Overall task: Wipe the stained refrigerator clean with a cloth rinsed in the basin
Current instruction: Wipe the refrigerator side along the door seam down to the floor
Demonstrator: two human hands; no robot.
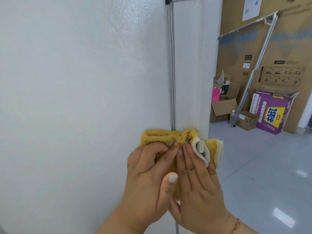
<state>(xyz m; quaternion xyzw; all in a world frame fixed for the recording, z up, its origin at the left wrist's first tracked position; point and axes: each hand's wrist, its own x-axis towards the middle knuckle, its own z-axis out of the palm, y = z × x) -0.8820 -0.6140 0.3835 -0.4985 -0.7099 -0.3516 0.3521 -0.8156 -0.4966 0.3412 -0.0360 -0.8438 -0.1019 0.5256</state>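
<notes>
The yellow cloth (170, 137), bunched and partly folded so its pale backing shows on the right, lies against the white refrigerator (84, 98), across the dark vertical seam (172, 73) between the broad panel and the narrower strip beside it. Its long axis runs sideways, at right angles to that seam, and it sits just above and ahead of both hands, under their fingertips.

The left hand (148, 176) has its fingers curled onto the cloth's left half, thumb raised toward the middle. The right hand (199, 181) lies flatter, fingers nearly straight, pressing the folded right half against the surface; a thin bracelet (236, 225) circles its wrist. The two hands touch and are about equally near the cloth, so either could lead a stroke; along the seam, up or down, looks the likely way.

No stain is plain to see on the panel here, and the basin is out of view.

Off to the right stand cardboard boxes (222, 108), a purple printed box (271, 114) and a leaning metal rack (249, 85) on a pale glossy floor (270, 166)
</notes>
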